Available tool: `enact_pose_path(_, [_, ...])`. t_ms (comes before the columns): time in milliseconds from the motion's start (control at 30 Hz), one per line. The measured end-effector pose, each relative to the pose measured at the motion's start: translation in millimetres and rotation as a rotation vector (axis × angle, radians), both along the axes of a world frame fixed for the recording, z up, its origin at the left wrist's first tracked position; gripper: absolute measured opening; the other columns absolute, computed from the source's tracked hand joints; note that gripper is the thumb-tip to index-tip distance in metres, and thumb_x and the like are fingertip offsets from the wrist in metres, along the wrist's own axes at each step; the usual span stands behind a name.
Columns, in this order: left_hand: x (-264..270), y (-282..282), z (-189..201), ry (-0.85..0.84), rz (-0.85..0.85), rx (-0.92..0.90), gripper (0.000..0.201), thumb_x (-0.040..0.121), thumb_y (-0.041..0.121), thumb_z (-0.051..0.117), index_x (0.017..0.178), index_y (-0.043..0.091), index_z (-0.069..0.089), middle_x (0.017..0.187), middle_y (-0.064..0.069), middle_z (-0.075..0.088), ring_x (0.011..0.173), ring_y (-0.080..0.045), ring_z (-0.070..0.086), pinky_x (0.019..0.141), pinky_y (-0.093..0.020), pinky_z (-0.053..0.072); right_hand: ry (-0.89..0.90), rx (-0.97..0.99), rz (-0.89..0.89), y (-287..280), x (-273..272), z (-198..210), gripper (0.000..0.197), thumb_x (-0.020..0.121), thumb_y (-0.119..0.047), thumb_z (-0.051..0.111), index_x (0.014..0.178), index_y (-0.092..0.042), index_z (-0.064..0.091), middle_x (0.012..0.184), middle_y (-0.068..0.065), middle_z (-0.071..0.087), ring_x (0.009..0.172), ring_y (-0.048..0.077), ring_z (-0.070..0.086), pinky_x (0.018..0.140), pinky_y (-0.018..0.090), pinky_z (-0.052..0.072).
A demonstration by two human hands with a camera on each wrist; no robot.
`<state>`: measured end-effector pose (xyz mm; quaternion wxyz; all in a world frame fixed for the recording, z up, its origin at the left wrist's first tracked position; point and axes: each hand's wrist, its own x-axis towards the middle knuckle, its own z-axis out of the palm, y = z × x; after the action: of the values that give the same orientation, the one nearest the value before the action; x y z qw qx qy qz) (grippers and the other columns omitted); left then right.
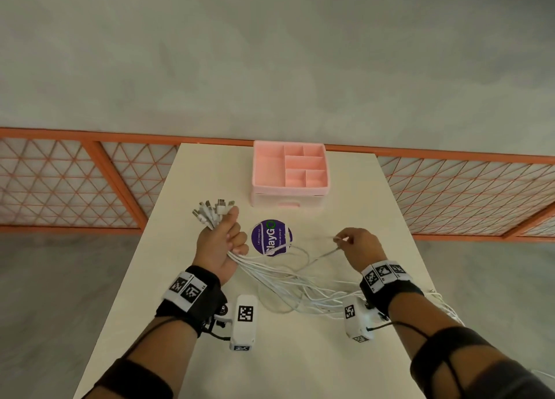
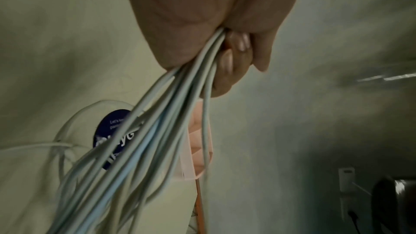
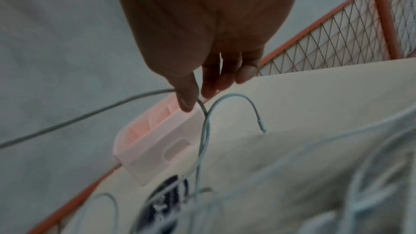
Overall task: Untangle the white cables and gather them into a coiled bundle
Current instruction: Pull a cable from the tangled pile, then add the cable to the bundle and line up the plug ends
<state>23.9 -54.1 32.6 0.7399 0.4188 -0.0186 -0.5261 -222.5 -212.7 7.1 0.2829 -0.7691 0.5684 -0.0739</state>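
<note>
My left hand [image 1: 220, 242] grips a bunch of several white cables [image 1: 288, 281], raised above the cream table [image 1: 186, 176]. Their plug ends [image 1: 211, 211] fan out above my fist. The strands [image 2: 157, 131] leave the bottom of my left hand [image 2: 225, 56] and trail right across the table under my right wrist. My right hand [image 1: 359, 244] pinches a single white cable [image 1: 322, 254] between thumb and forefinger, lifted off the table. In the right wrist view my right hand [image 3: 191, 95] holds that cable [image 3: 203, 131], and a loose plug tip [image 3: 261, 125] arches beside it.
A pink organiser box [image 1: 289, 173] with several compartments stands at the table's far edge. A purple round sticker [image 1: 270, 238] lies between my hands. An orange mesh fence [image 1: 72, 182] runs behind the table. Some cable ends hang off the right edge [image 1: 447, 305].
</note>
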Motion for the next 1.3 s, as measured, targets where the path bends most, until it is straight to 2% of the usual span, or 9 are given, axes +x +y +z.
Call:
enact_pose_path(200, [-16.0, -10.9, 16.4, -0.221, -0.028, 0.002, 0.016, 0.094, 0.007, 0.063, 0.080, 0.013, 0.056, 0.054, 0.003, 0.040, 0.038, -0.006, 0.029, 0.038, -0.019, 0.027, -0.825, 0.409, -0.042, 23.8, 47.1, 63.2, 0.029, 0.092, 0.009, 0.040, 0.095, 0.007, 0.069, 0.075, 0.016, 0.068, 0.064, 0.028, 0.060, 0.057, 0.028, 0.050])
enact_pose_path(333, [-19.3, -20.3, 29.3, -0.293, 0.007, -0.047, 0.014, 0.094, 0.018, 0.066, 0.082, 0.013, 0.071, 0.088, -0.010, 0.068, 0.042, -0.008, 0.031, 0.040, -0.020, 0.030, -0.825, 0.442, 0.146, 38.2, 68.5, 85.3, 0.018, 0.095, -0.005, 0.060, 0.091, 0.010, 0.070, 0.074, 0.017, 0.068, 0.063, 0.026, 0.060, 0.059, 0.029, 0.050])
enact_pose_path(433, [-21.4, -25.2, 29.6, -0.404, -0.078, -0.054, 0.016, 0.088, 0.025, 0.072, 0.090, 0.011, 0.079, 0.100, -0.013, 0.053, 0.045, -0.010, 0.029, 0.043, -0.023, 0.030, -0.814, 0.471, 0.259, 46.8, 76.9, 88.4, 0.011, 0.093, 0.006, 0.058, 0.096, 0.005, 0.068, 0.076, 0.015, 0.069, 0.065, 0.021, 0.065, 0.064, 0.028, 0.056])
enact_pose_path(600, [-29.4, -24.7, 15.6, -0.480, -0.132, -0.001, 0.048, 0.075, 0.024, 0.080, 0.102, -0.013, 0.066, 0.076, -0.019, 0.049, 0.042, -0.011, 0.028, 0.044, -0.023, 0.023, -0.919, 0.392, 0.183, 45.4, 81.9, 93.2, 0.019, 0.091, 0.015, 0.051, 0.099, 0.001, 0.062, 0.077, 0.018, 0.070, 0.062, 0.022, 0.067, 0.061, 0.028, 0.056])
enact_pose_path(733, [-31.4, -22.0, 4.6, -0.555, -0.139, 0.051, 0.036, 0.079, 0.014, 0.080, 0.102, -0.010, 0.068, 0.087, -0.029, 0.066, 0.037, -0.011, 0.033, 0.041, -0.020, 0.027, -0.979, 0.330, 0.144, 42.7, 82.8, 99.2, 0.021, 0.092, 0.015, 0.051, 0.098, -0.003, 0.061, 0.078, 0.019, 0.069, 0.060, 0.022, 0.063, 0.059, 0.028, 0.053])
enact_pose_path(900, [-23.2, -21.8, -1.2, -0.719, -0.214, 0.186, 0.015, 0.082, 0.002, 0.078, 0.096, 0.000, 0.073, 0.058, 0.002, 0.066, 0.037, 0.000, 0.048, 0.039, -0.015, 0.036, -1.244, 0.227, 0.009, 34.0, 82.6, 110.3, 0.028, 0.090, 0.016, 0.046, 0.098, -0.006, 0.061, 0.071, 0.013, 0.067, 0.058, 0.020, 0.056, 0.057, 0.028, 0.048])
enact_pose_path(1000, [-15.6, -12.0, -18.4, -0.718, -0.194, 0.261, 0.016, 0.081, 0.005, 0.079, 0.096, 0.003, 0.075, 0.074, -0.017, 0.071, 0.037, -0.004, 0.044, 0.040, -0.020, 0.036, -1.398, 0.181, -0.106, 21.1, 74.5, 122.5, 0.036, 0.087, 0.020, 0.040, 0.102, -0.006, 0.059, 0.070, 0.017, 0.061, 0.057, 0.021, 0.053, 0.053, 0.027, 0.045])
enact_pose_path(1100, [-11.1, -10.7, -21.5, -0.643, -0.120, 0.279, 0.010, 0.080, 0.005, 0.080, 0.088, 0.007, 0.074, 0.064, -0.007, 0.065, 0.039, -0.007, 0.042, 0.039, -0.020, 0.034, -1.227, 0.097, -0.210, 13.0, 64.1, 112.7, 0.039, 0.085, 0.017, 0.038, 0.099, -0.009, 0.063, 0.070, 0.015, 0.060, 0.054, 0.018, 0.050, 0.051, 0.025, 0.042])
enact_pose_path(1300, [-13.2, -19.6, -6.9, -0.660, -0.100, 0.255, 0.018, 0.078, -0.002, 0.079, 0.089, 0.010, 0.072, 0.053, 0.007, 0.063, 0.036, -0.003, 0.046, 0.039, -0.015, 0.035, 0.169, -0.045, 0.114, 18.9, 58.8, 76.3, 0.056, 0.086, 0.001, 0.044, 0.139, -0.014, 0.049, 0.139, 0.012, 0.049, 0.123, 0.032, 0.051, 0.099, 0.039, 0.047])
